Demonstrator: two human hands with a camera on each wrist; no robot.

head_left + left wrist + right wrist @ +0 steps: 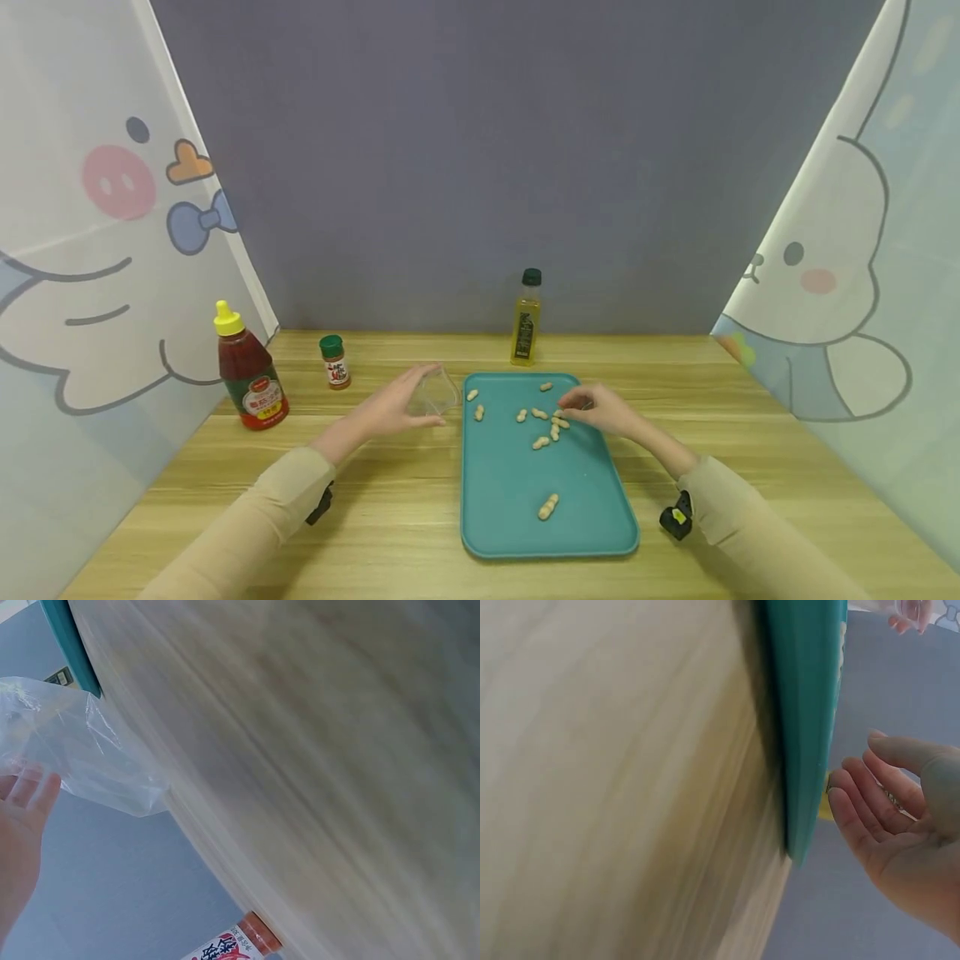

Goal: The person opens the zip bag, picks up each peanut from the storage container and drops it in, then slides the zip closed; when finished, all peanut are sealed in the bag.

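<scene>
My left hand (390, 410) holds a clear plastic bag (437, 392) just left of the teal tray (547, 546). In the left wrist view the bag (90, 750) spreads out in front of the fingers (31, 791). Over the tray's right side hovers my right hand (606, 410), its fingertips close above a cluster of unshelled peanuts (555, 432). A gap shows between its thumb and curved fingers (862, 799) in the right wrist view, with nothing held. Several peanuts lie scattered, one (548, 507) near the tray's front.
A ketchup bottle (255, 383) with a yellow cap and a small green-capped spice jar (335, 364) stand at the left. Behind the tray is an oil bottle (527, 325). A grey backdrop (450, 167) rises at the wooden table's (397, 533) far edge, with printed curtains at both sides.
</scene>
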